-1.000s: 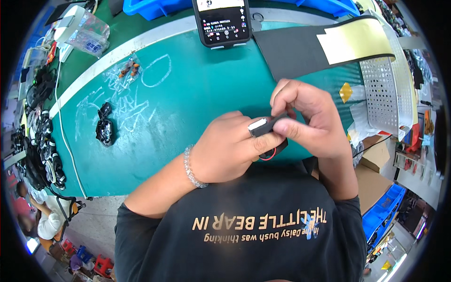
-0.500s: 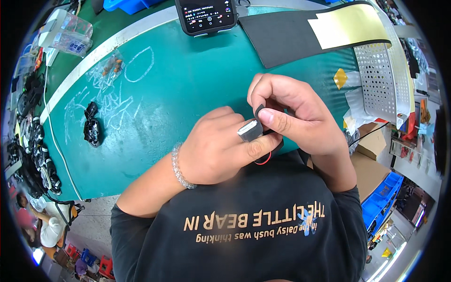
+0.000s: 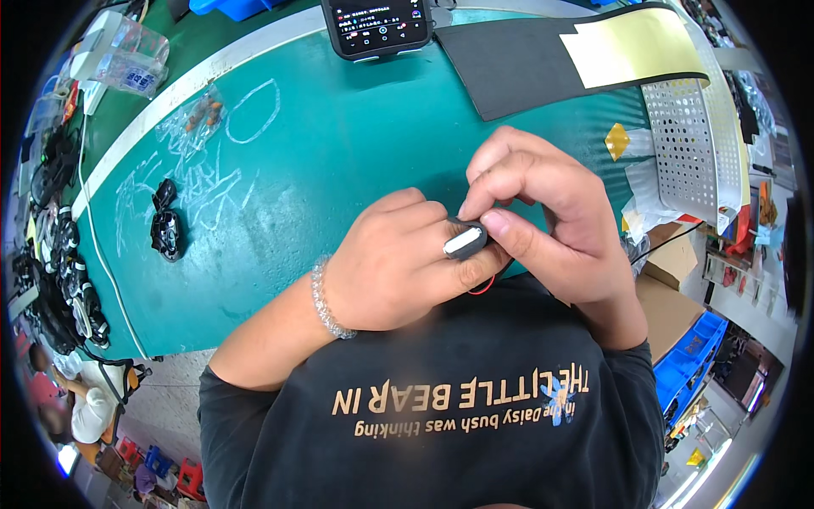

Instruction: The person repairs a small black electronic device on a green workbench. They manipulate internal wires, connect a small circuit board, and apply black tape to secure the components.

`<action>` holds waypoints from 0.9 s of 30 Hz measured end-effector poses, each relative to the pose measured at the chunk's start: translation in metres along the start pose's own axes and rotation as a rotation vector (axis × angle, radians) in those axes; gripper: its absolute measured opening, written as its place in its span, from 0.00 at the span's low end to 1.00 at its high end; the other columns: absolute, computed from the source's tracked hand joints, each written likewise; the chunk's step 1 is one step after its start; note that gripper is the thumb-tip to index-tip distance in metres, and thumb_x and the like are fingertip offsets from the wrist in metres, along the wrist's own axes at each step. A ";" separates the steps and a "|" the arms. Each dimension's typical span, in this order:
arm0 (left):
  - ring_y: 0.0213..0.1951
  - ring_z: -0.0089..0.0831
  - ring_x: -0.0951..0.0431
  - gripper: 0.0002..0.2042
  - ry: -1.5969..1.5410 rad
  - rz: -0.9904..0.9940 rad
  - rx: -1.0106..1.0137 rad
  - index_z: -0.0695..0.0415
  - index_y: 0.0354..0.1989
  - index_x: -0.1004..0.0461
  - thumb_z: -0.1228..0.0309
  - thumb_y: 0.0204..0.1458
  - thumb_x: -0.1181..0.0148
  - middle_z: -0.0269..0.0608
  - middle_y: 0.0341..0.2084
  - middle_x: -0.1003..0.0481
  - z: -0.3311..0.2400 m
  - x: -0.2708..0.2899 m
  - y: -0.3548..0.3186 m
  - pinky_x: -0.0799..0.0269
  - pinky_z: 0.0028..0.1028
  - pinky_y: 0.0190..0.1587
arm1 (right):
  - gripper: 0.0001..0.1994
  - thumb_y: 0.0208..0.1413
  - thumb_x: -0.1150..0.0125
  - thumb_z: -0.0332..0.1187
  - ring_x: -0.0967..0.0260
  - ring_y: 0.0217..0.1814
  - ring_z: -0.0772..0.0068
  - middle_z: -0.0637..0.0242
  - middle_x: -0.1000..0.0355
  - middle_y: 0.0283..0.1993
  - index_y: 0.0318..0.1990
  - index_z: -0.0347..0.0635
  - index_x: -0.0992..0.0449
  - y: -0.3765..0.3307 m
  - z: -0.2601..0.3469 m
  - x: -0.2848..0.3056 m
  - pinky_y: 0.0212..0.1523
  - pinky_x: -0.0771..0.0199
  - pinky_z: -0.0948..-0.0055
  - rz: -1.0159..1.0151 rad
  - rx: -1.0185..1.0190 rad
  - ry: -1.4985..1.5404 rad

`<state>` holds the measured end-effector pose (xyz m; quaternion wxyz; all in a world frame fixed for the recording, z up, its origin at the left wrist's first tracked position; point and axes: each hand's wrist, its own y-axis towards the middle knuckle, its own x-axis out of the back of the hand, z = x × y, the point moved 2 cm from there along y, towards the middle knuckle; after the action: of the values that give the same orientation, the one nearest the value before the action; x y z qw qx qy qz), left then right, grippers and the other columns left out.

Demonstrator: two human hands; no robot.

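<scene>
Between the thumb and curled fingers of my left hand (image 3: 386,267) sits a small rounded black part with a white strip (image 3: 465,242). That hand is closed around it, a clear beaded bracelet (image 3: 322,297) at its wrist. My right hand (image 3: 564,216) is closed too, its thumb and index finger pinching at the part's upper right edge. Whatever lies between those two fingertips is hidden. A short red wire (image 3: 483,288) loops out below my left thumb, and my fingers cover the rest of it.
On the green tabletop (image 3: 297,195) lie a small black piece (image 3: 166,229) and a clear bag with orange bits (image 3: 203,114). A phone (image 3: 380,30) stands at the far edge. Far right are a black sheet (image 3: 517,72) and a perforated white basket (image 3: 682,144). Black cables (image 3: 68,280) crowd the left.
The black part has turned in my left hand, so its white strip faces up more. My right hand has moved slightly right, and its index finger has come down toward the part's edge.
</scene>
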<state>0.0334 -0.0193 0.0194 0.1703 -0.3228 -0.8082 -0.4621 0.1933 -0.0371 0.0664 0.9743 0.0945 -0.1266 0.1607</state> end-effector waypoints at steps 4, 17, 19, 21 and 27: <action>0.20 0.23 0.35 0.10 0.008 0.031 0.004 0.49 0.33 0.24 0.71 0.38 0.40 0.26 0.20 0.34 0.000 0.000 -0.001 0.42 0.24 0.21 | 0.04 0.46 0.44 0.24 0.38 0.31 0.70 0.62 0.33 0.30 0.31 0.35 0.27 -0.003 -0.001 -0.001 0.32 0.39 0.74 -0.004 0.044 -0.022; 0.24 0.26 0.30 0.09 -0.019 0.040 0.071 0.50 0.31 0.26 0.69 0.38 0.40 0.31 0.27 0.30 0.003 -0.003 -0.004 0.38 0.27 0.25 | 0.09 0.41 0.34 0.26 0.40 0.28 0.78 0.64 0.33 0.31 0.31 0.36 0.27 -0.001 0.003 -0.002 0.27 0.41 0.80 0.093 -0.034 -0.010; 0.24 0.27 0.30 0.08 -0.050 0.057 0.074 0.50 0.31 0.26 0.69 0.38 0.40 0.32 0.29 0.29 0.004 -0.002 -0.006 0.37 0.28 0.26 | 0.10 0.41 0.36 0.23 0.38 0.28 0.70 0.62 0.34 0.30 0.32 0.35 0.29 -0.001 0.004 -0.003 0.28 0.38 0.75 0.089 -0.016 0.002; 0.25 0.28 0.29 0.07 -0.056 0.058 0.085 0.49 0.30 0.26 0.70 0.40 0.40 0.33 0.30 0.28 0.004 -0.002 -0.006 0.36 0.28 0.26 | 0.10 0.41 0.37 0.22 0.37 0.28 0.66 0.61 0.34 0.29 0.33 0.35 0.30 0.000 0.004 -0.004 0.29 0.36 0.72 0.074 0.036 -0.008; 0.29 0.35 0.26 0.10 -0.181 0.064 0.190 0.52 0.35 0.29 0.75 0.42 0.41 0.38 0.35 0.27 0.005 -0.002 -0.002 0.32 0.32 0.30 | 0.09 0.43 0.36 0.23 0.36 0.29 0.66 0.60 0.32 0.30 0.33 0.35 0.30 0.001 0.000 -0.003 0.27 0.36 0.73 -0.093 0.300 -0.145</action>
<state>0.0336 -0.0164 0.0142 0.1410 -0.3713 -0.8496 -0.3470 0.1900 -0.0372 0.0651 0.9439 0.2559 -0.1668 0.1253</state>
